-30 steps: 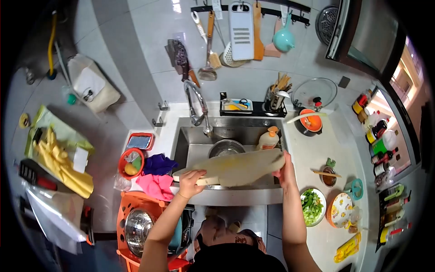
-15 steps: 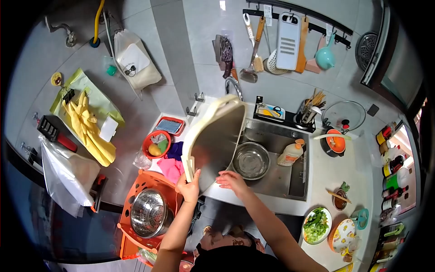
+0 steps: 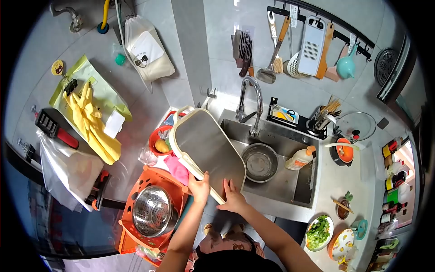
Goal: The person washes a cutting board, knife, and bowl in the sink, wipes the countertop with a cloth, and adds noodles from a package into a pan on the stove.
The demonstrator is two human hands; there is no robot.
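A cutting board [image 3: 206, 145] with a grey face and a cream rim is tilted over the left edge of the sink. My left hand [image 3: 199, 187] is closed on the board's lower left rim, near a cream clip-like part. Against the lower right part of the grey face rests my right hand [image 3: 233, 198], its fingers spread. Right of the board, a metal bowl [image 3: 260, 163] sits in the steel sink [image 3: 283, 186], with a pump bottle [image 3: 300, 158] beside it. A pink cloth [image 3: 176, 169] shows partly behind the board.
An orange rack [image 3: 138, 192] holding a steel colander [image 3: 154, 211] stands at the lower left. The faucet [image 3: 258, 102] arches over the sink's back. On the right counter are a plate of chopped greens [image 3: 319, 232], a patterned bowl [image 3: 340, 245] and a small pot [image 3: 343, 153].
The board has turned from over the sink to its left side, its grey face now showing. My right hand let go of its right end, then came to rest on the grey face. The view shifted left.
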